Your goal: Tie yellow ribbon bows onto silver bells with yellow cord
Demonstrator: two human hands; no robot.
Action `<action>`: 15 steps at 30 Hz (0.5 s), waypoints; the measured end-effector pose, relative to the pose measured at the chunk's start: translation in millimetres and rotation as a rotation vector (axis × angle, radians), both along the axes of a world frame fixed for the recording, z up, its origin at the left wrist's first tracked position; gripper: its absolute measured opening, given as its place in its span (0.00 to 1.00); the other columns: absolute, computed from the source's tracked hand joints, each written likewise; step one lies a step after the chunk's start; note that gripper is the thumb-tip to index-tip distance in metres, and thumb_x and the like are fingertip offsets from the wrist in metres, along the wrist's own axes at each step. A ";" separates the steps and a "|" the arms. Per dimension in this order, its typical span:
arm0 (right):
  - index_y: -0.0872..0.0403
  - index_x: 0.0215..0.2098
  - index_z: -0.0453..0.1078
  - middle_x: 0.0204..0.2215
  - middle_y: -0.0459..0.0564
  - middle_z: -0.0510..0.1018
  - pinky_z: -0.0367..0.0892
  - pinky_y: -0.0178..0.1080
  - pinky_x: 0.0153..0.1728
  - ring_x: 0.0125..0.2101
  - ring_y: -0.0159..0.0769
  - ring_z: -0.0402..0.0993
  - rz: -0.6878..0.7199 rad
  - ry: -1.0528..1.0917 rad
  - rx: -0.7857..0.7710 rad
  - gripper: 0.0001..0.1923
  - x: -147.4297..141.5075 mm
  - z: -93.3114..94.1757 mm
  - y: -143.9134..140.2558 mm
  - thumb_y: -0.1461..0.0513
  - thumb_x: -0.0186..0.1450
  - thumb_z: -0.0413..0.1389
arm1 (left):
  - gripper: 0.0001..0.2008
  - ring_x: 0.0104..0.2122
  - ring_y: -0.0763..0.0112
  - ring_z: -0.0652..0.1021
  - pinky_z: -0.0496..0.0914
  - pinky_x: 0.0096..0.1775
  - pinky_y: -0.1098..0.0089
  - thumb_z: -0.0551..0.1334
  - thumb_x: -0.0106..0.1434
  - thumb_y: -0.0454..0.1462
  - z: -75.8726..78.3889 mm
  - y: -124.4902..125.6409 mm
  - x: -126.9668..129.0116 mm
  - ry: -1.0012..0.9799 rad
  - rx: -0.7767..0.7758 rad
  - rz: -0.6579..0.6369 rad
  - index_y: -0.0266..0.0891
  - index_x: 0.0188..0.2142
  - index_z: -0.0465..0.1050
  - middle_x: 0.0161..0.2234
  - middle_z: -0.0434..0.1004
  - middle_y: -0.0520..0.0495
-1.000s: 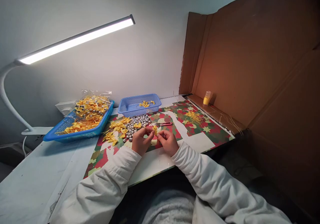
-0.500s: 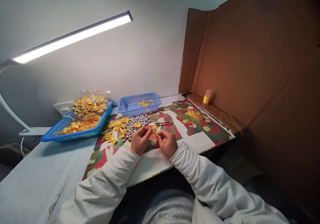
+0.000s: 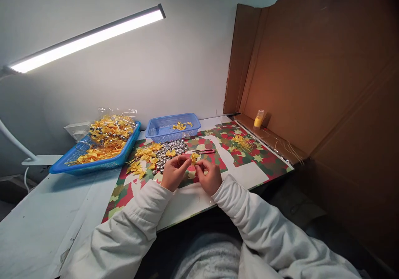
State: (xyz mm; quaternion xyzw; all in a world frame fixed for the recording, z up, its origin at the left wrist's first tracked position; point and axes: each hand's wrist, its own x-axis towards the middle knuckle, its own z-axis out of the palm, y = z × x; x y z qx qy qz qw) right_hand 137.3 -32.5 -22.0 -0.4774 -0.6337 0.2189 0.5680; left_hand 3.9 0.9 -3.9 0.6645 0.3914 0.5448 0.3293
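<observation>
- Left hand (image 3: 172, 175) and right hand (image 3: 209, 176) both pinch one small yellow ribbon bow (image 3: 193, 158) — held between them, just above the patterned tabletop (image 3: 249, 162).
- Heap of silver bells (image 3: 170, 152) at eleven o'clock of the hands — close by.

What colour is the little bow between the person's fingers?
Yellow. The bow shows best, though small, in the head view, pinched between both hands' fingertips.

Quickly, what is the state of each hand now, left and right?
Left hand: closed, pinching the small yellow bow.
Right hand: closed, fingers pinched at the same bow.
</observation>
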 end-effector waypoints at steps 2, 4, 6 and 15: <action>0.52 0.24 0.67 0.18 0.45 0.71 0.62 0.33 0.25 0.21 0.32 0.66 0.000 0.006 0.002 0.08 0.3 0.3 0.0 0.63 0.60 0.51 | 0.10 0.23 0.71 0.76 0.71 0.27 0.72 0.63 0.54 0.43 0.7 -1.1 -0.2 0.033 0.039 0.011 0.37 0.26 0.74 0.23 0.78 0.48; 0.52 0.24 0.67 0.18 0.45 0.71 0.62 0.33 0.25 0.21 0.32 0.66 0.004 0.012 0.002 0.08 0.5 0.2 0.2 0.63 0.60 0.51 | 0.08 0.24 0.71 0.75 0.71 0.29 0.71 0.64 0.54 0.41 1.5 -2.6 -0.5 0.079 0.090 0.032 0.37 0.27 0.75 0.24 0.78 0.48; 0.52 0.24 0.67 0.19 0.45 0.71 0.62 0.33 0.25 0.21 0.32 0.67 0.012 0.025 -0.002 0.08 0.6 -0.5 0.5 0.62 0.60 0.51 | 0.05 0.24 0.71 0.75 0.70 0.30 0.71 0.64 0.53 0.38 2.9 -4.5 -0.7 0.130 0.148 0.070 0.38 0.26 0.75 0.25 0.77 0.48; 0.53 0.23 0.66 0.18 0.44 0.70 0.61 0.33 0.25 0.21 0.31 0.64 0.043 0.060 -0.029 0.07 0.0 -0.2 -0.2 0.63 0.59 0.51 | 0.05 0.23 0.72 0.72 0.68 0.30 0.71 0.61 0.54 0.33 7.0 -6.4 -0.2 0.310 0.390 0.196 0.40 0.22 0.70 0.21 0.73 0.51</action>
